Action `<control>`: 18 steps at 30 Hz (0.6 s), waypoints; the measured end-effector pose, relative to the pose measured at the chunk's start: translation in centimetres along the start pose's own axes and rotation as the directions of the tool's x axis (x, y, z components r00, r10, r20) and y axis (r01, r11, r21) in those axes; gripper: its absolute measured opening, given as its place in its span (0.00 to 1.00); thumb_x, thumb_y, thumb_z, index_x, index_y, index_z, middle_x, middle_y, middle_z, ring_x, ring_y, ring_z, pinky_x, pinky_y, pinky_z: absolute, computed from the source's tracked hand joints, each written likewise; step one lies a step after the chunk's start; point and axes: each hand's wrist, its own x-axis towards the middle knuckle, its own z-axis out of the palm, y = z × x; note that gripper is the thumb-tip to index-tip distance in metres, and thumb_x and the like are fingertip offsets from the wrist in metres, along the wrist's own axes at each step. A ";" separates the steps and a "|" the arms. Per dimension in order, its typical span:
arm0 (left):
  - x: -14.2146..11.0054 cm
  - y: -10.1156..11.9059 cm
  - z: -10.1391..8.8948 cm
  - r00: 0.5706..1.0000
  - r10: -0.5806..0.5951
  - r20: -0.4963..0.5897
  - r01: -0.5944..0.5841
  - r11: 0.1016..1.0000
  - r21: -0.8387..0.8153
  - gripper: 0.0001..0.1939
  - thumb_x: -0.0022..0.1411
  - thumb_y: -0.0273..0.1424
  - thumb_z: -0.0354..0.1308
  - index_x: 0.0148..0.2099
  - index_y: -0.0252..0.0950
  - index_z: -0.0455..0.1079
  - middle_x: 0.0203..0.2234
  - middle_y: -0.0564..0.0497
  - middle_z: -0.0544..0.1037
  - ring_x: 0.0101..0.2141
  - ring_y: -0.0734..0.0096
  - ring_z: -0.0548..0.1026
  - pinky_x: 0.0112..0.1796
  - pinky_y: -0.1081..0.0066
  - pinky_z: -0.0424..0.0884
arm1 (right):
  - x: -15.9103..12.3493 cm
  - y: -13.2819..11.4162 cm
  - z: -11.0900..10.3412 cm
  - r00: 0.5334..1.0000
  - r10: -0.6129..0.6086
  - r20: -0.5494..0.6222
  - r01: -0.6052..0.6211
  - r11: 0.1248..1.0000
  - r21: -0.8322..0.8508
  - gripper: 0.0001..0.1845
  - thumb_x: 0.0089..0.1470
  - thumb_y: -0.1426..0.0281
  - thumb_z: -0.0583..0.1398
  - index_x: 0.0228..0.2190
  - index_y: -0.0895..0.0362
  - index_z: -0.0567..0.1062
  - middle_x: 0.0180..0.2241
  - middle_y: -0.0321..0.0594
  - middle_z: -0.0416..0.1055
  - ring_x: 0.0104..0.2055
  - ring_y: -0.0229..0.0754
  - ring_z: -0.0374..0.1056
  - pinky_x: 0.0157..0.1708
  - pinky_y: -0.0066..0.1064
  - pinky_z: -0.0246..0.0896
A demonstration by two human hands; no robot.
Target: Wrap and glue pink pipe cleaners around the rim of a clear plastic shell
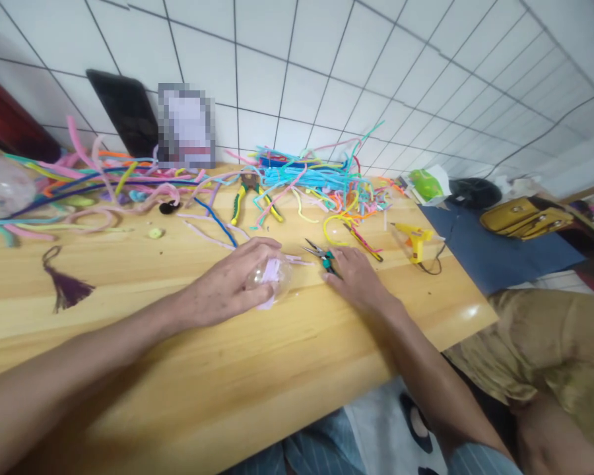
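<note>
My left hand (pixel 230 284) lies on the wooden table (pixel 188 369) with its fingers curled around a small clear plastic ball (pixel 272 280) that has pale pink pipe cleaner inside or beside it. My right hand (pixel 359 277) rests on the table just right of it, fingers on the teal handles of small needle-nose pliers (pixel 319 254), whose tips point left and away from me.
Heaps of coloured pipe cleaners (pixel 297 178) cover the table's far side. Green-and-yellow pliers (pixel 250 198), a yellow glue gun (pixel 413 239), a purple tassel (pixel 64 287), a black tablet (pixel 121 112) against the tiled wall, and a yellow bag (pixel 522 216) on a blue mat lie around.
</note>
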 end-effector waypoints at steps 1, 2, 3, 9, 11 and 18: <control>0.0 0.0 0.0 1.000 -0.004 -0.001 0.004 1.000 -0.001 0.15 0.73 0.33 0.55 0.59 0.39 0.67 0.63 0.40 0.71 0.64 0.52 0.72 0.66 0.51 0.70 | 0.0 0.2 0.3 1.000 0.003 -0.016 -0.003 1.000 -0.007 0.25 0.65 0.65 0.61 0.61 0.58 0.74 0.59 0.60 0.76 0.61 0.64 0.71 0.63 0.57 0.66; 0.0 0.1 0.0 1.000 -0.008 0.001 0.008 1.000 -0.001 0.15 0.73 0.32 0.55 0.59 0.39 0.67 0.63 0.40 0.71 0.64 0.53 0.72 0.66 0.51 0.70 | 0.0 0.4 0.7 0.999 0.009 -0.032 -0.009 1.000 -0.012 0.24 0.64 0.67 0.61 0.60 0.59 0.74 0.58 0.60 0.77 0.60 0.64 0.71 0.62 0.57 0.67; 0.0 0.1 0.0 1.000 -0.011 0.005 0.011 1.000 -0.002 0.15 0.73 0.32 0.55 0.60 0.38 0.66 0.63 0.40 0.71 0.64 0.53 0.72 0.66 0.51 0.69 | 0.1 0.6 1.0 0.999 0.017 -0.046 -0.018 1.000 -0.015 0.23 0.64 0.69 0.60 0.59 0.60 0.75 0.57 0.61 0.77 0.58 0.64 0.72 0.61 0.56 0.67; 0.2 0.6 -0.1 1.000 -0.023 0.014 0.023 0.999 -0.024 0.14 0.73 0.34 0.55 0.58 0.38 0.67 0.61 0.39 0.72 0.64 0.51 0.72 0.66 0.50 0.70 | -0.3 0.6 -0.3 0.984 0.083 -0.155 -0.082 0.997 0.007 0.20 0.63 0.73 0.55 0.55 0.61 0.75 0.43 0.55 0.80 0.44 0.57 0.76 0.44 0.47 0.74; 0.2 0.6 -0.1 1.000 -0.022 0.011 0.022 0.999 -0.034 0.16 0.72 0.34 0.56 0.59 0.38 0.67 0.62 0.39 0.72 0.64 0.51 0.72 0.66 0.50 0.70 | -0.8 -0.2 -2.1 0.963 0.053 -0.264 -0.039 0.998 0.059 0.17 0.67 0.71 0.55 0.55 0.56 0.72 0.41 0.47 0.78 0.40 0.51 0.76 0.39 0.41 0.73; 0.2 0.4 -0.1 1.000 -0.007 -0.004 0.007 0.999 -0.052 0.21 0.71 0.31 0.57 0.64 0.39 0.67 0.61 0.41 0.73 0.64 0.54 0.72 0.65 0.51 0.70 | -0.8 -5.4 -4.9 0.820 -0.377 -0.431 0.408 0.913 -0.022 0.17 0.64 0.74 0.61 0.54 0.52 0.70 0.40 0.44 0.79 0.39 0.48 0.76 0.37 0.37 0.74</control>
